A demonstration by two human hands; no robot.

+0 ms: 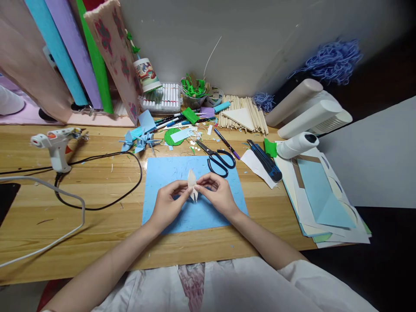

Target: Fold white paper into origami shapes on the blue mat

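A small folded piece of white paper (192, 183), pointed at the top, stands between both hands over a light blue sheet (169, 169) on the wooden table (107, 221). My left hand (169, 201) pinches its left side with thumb and fingers. My right hand (217, 190) pinches its right side, fingers curled. Both hands rest low over the blue sheet.
Black-handled scissors (217, 158) lie just behind my right hand. A utility knife (264, 160) and a stack of paper sheets (321, 195) sit to the right. A glue gun (55, 145) with a black cord (107, 190) is at the left. Wooden sticks (242, 113), markers (164, 99) and paper rolls (81, 56) line the back.
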